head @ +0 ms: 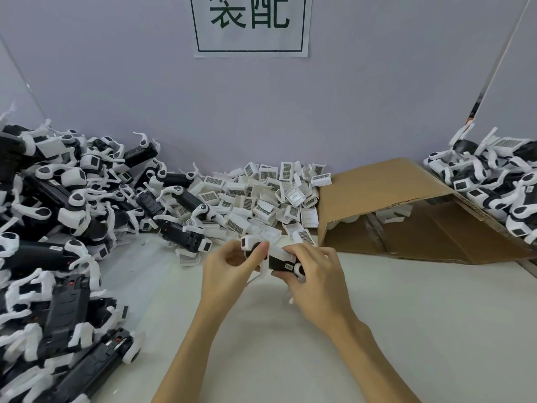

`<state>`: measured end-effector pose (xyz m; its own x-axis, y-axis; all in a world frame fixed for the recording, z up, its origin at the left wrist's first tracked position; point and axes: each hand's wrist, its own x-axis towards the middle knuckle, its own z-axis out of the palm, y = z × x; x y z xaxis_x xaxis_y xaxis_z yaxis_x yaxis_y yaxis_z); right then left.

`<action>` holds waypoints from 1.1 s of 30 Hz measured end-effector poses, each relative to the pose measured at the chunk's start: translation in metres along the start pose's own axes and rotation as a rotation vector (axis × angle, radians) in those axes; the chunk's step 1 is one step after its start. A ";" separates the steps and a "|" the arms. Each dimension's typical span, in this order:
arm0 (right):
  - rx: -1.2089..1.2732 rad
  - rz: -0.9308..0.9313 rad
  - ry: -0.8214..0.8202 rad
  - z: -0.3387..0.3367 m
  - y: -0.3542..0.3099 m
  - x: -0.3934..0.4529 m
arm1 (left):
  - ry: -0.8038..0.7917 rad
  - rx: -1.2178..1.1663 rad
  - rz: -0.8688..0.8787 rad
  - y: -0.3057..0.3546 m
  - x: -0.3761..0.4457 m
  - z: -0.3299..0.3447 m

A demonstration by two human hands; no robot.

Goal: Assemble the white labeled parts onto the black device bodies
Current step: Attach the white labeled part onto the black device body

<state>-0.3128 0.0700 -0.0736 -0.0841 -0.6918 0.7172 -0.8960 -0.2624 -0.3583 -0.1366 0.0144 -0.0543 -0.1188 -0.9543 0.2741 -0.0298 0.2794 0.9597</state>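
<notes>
Above the middle of the white table both hands hold one black device body [280, 262] with white arms. My left hand [229, 267] pinches its left end, where a white labeled part [248, 243] sits. My right hand [315, 274] grips the body's right side, fingers curled over another white part [279, 253] on its top. Behind the hands lies a heap of loose white labeled parts [261, 196].
A big pile of black device bodies [58, 228] with white arms fills the left side. Another pile of black-and-white devices [494, 184] sits at the right, above a cardboard box [392, 199] lying open on its side. A grey wall with a sign [251, 24] stands behind.
</notes>
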 end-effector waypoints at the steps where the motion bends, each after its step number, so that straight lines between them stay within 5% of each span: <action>1: -0.007 -0.002 -0.002 0.001 -0.002 0.001 | -0.006 -0.018 -0.007 0.000 0.000 0.000; 7: 0.183 0.149 -0.076 -0.002 0.000 0.000 | -0.057 -0.143 -0.128 -0.003 0.002 0.003; 10: 0.522 0.485 -0.147 -0.012 -0.004 0.006 | 0.085 -0.320 -0.194 -0.009 0.005 0.001; 14: 1.009 0.830 -0.265 -0.045 0.012 0.057 | 0.194 -0.261 -0.234 -0.021 0.011 0.000; 19: 1.928 0.751 0.420 -0.127 0.063 0.149 | 0.200 -0.174 -0.165 -0.021 0.009 0.002; 23: 1.824 0.808 0.066 -0.105 0.061 0.127 | 0.253 0.046 0.006 -0.020 0.005 0.004; 27: 1.627 1.003 -0.252 -0.043 0.031 0.058 | 0.483 0.625 0.264 -0.027 0.006 0.004; 30: 1.589 1.144 -0.286 -0.011 0.013 0.025 | 0.536 0.862 0.143 -0.035 0.013 -0.015; 33: 1.557 1.201 -0.281 0.000 0.006 0.016 | 0.472 0.856 -0.033 -0.043 0.019 -0.033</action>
<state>-0.3197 0.0573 -0.0650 -0.0480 -0.9564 -0.2881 0.6563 0.1873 -0.7309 -0.1052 -0.0197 -0.0886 0.2994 -0.8551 0.4232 -0.7586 0.0558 0.6492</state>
